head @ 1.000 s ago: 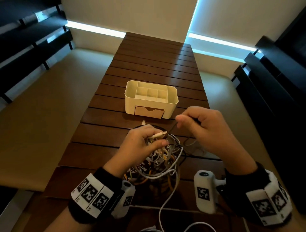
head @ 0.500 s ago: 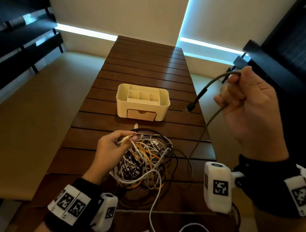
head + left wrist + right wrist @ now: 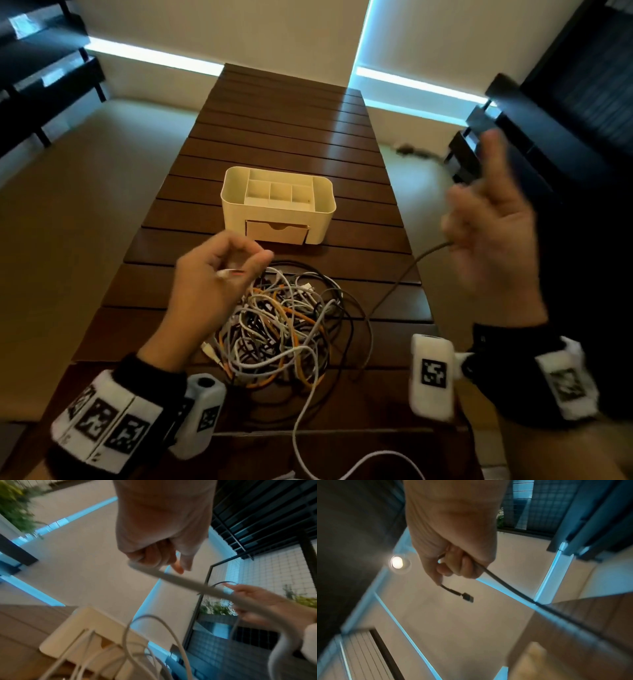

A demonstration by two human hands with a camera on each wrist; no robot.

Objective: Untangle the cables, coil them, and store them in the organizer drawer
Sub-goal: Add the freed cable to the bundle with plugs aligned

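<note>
both hands pull cables from the tangle (image 3: 284, 329) on the worktop (image 3: 274, 144).
right hand (image 3: 493, 240) grips a dark cable (image 3: 505, 586); left hand (image 3: 212, 284) pinches a white cable (image 3: 180, 580); organizer (image 3: 277, 205) behind the tangle, drawer (image 3: 276, 233) closed.

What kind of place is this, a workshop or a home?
Probably a home or office room, not a workshop: a slatted wooden table, a cream desk organizer, dark shelving along the wall and potted plants.

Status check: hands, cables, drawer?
Left hand pinches white cable end. Right hand grips dark cable. Tangled cable pile unsorted; cream organizer drawer closed.
</note>
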